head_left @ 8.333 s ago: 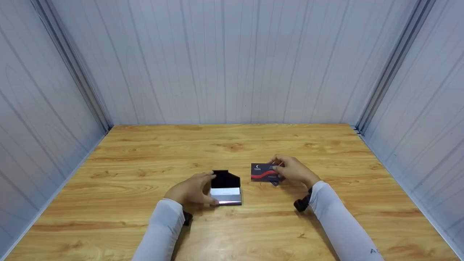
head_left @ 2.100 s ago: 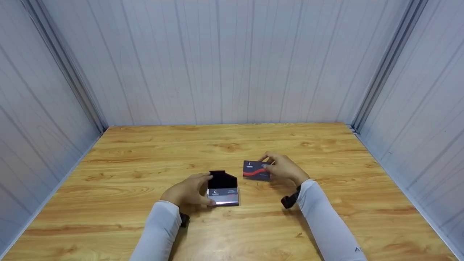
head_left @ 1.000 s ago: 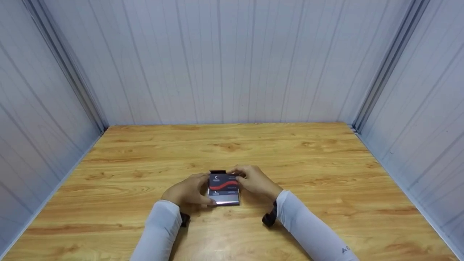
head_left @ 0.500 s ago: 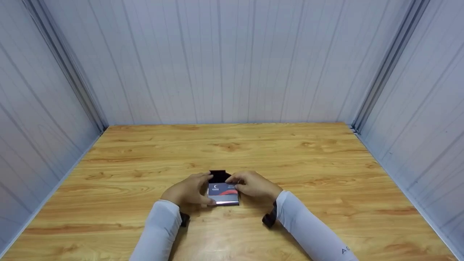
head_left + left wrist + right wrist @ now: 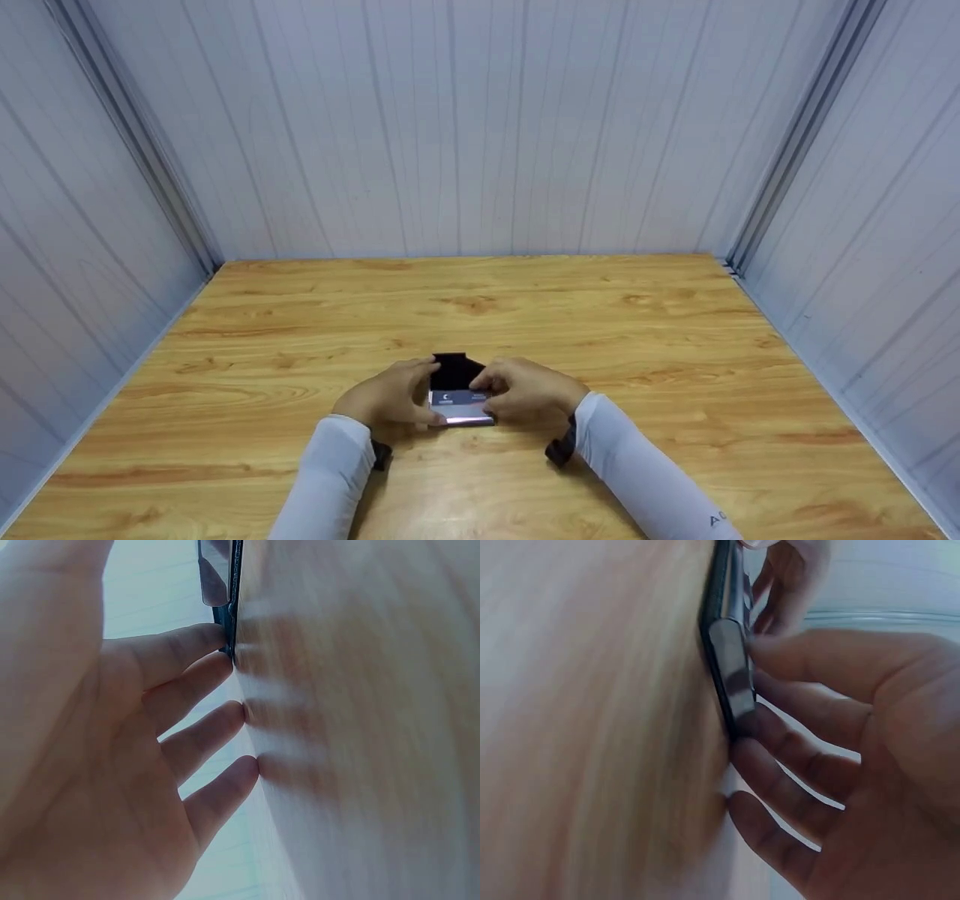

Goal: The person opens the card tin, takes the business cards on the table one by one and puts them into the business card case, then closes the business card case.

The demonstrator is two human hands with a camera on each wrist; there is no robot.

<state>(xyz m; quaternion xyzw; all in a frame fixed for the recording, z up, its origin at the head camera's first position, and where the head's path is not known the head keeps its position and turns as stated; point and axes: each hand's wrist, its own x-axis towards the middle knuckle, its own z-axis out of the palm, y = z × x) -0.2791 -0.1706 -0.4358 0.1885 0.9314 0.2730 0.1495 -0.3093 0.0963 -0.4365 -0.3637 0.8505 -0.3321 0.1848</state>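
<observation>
1. Your card case [image 5: 459,401] lies on the wooden surface [image 5: 645,420] in the lower middle of the head view, its black flap [image 5: 452,368] standing open toward the top of the frame.
2. Your left hand [image 5: 390,396] braces the case's left end: fingers only lightly bent, tips on the case edge and the surface, clamped on nothing. Judged from here, that brace is what stops the case sliding, so press sideways, not down.
3. Your right hand [image 5: 529,391] has its grip closed on the right end of the case, thumb on top and fingers curled against the side, as the right wrist view shows at the case [image 5: 731,675].
4. A dark card [image 5: 461,398] with a small white logo sits in the pocket, nearly level with the silver front lip.
5. To seat it well, push squarely along the pocket with the thumb; a tilted push would likely jam a corner.
6. Keep fingertips [image 5: 225,667] off the flap hinge.
</observation>
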